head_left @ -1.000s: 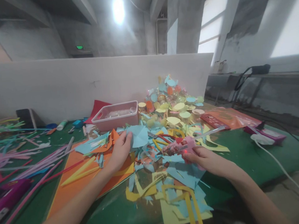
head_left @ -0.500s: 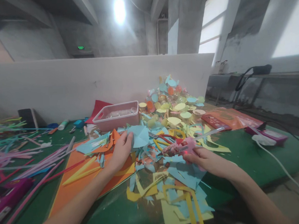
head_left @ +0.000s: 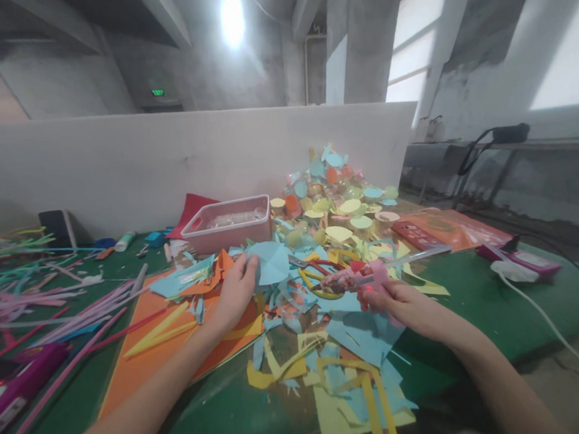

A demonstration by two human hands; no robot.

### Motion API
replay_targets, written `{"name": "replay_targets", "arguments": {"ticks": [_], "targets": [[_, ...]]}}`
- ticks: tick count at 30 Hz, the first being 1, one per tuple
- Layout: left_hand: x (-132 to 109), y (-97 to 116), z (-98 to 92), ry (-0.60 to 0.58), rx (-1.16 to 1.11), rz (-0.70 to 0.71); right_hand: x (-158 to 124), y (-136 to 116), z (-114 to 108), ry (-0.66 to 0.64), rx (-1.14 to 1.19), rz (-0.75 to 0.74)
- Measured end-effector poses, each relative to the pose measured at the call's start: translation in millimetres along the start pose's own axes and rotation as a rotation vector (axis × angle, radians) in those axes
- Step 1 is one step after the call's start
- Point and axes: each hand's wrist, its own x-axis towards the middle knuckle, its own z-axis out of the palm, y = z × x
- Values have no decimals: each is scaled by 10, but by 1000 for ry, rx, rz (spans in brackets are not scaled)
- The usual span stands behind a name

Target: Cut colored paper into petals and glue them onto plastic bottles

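My right hand has carried the glue gun a little to the right and farther away since a second ago. My left hand has hardly shifted.

The right hand is closed around the grip of the pink glue gun. Its nozzle points left over the scraps, and the clear stick juts out to the right behind it. A small red light shows on the body just above my fingers.

The left hand pinches the blue paper, a folded, fan-like piece, by its left edge. My thumb is on top and my fingers are tucked underneath. The paper sits just left of the gun's nozzle, above the litter of blue and yellow offcuts.

Under my left wrist lies an orange sheet on the green tabletop. Beyond the blue paper stands a pink tray, and to its right is a heap of coloured discs against the white board. Straws are strewn across the far left. A white cable runs along the right edge toward me.
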Motion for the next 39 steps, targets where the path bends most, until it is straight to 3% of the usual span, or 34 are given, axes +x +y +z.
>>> {"name": "replay_targets", "arguments": {"ticks": [12, 21, 39], "targets": [[25, -74, 8, 19, -6, 3, -145, -145, 248, -19, -17, 8], [18, -54, 6, -29, -16, 5, -119, -75, 135, -26, 14, -14], [36, -83, 13, -36, -33, -11, -107, -98, 215, -16, -35, -1]]}}
